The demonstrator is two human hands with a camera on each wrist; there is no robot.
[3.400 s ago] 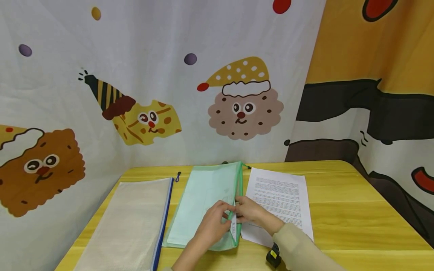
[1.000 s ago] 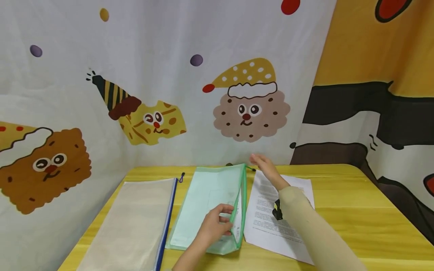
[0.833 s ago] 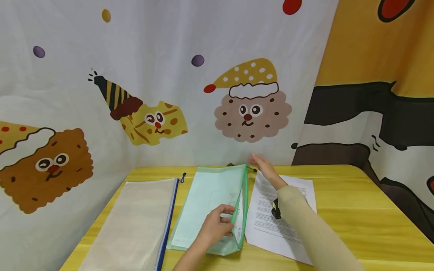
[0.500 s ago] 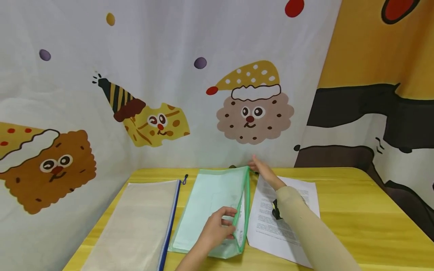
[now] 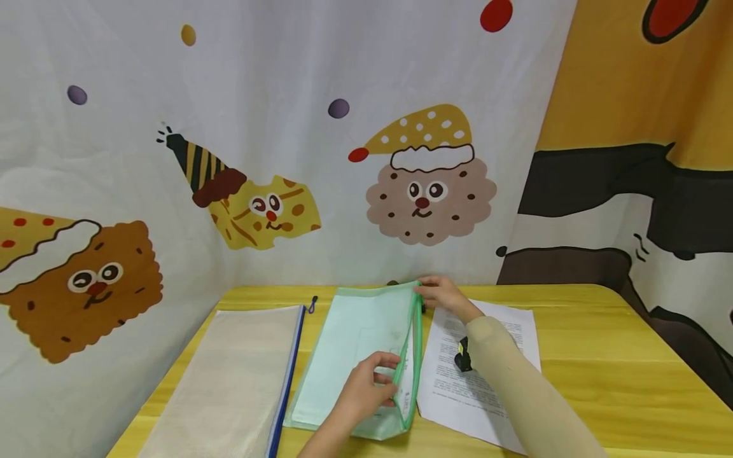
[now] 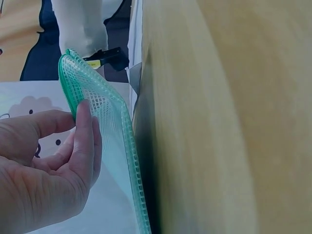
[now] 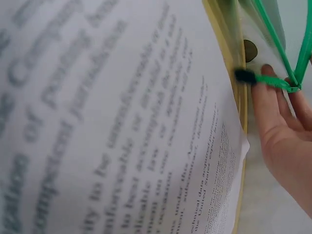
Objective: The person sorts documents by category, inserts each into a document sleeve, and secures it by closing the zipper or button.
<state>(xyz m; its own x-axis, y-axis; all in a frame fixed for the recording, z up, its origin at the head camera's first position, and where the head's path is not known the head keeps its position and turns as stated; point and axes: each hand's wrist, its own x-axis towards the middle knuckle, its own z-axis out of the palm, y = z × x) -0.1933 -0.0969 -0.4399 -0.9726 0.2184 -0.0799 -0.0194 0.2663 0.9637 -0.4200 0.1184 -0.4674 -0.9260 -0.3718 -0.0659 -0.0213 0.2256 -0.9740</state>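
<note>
A mint-green mesh zip folder (image 5: 361,343) lies in the middle of the table, its green-edged mouth gaping along the right side. White printed paper (image 5: 406,375) shows inside it. My left hand (image 5: 366,388) pinches the near rim of the mouth between thumb and fingers, as the left wrist view confirms at the mesh edge (image 6: 78,87). At the folder's far right corner, my right hand (image 5: 443,296) grips the zip end. A green pull cord with a black tip (image 7: 246,76) hangs across its fingers in the right wrist view; the thumb is largely hidden there.
A printed sheet (image 5: 458,394) lies right of the folder, partly under the right forearm. To the left is a whitish zip folder (image 5: 229,369) with a blue zip edge. The yellow wood-grain table (image 5: 595,369) ends at a cartoon-printed curtain (image 5: 338,165).
The right hand has gone from inside the folder's mouth to its far corner, and its fingers have closed there. The left hand has kept its place on the rim.
</note>
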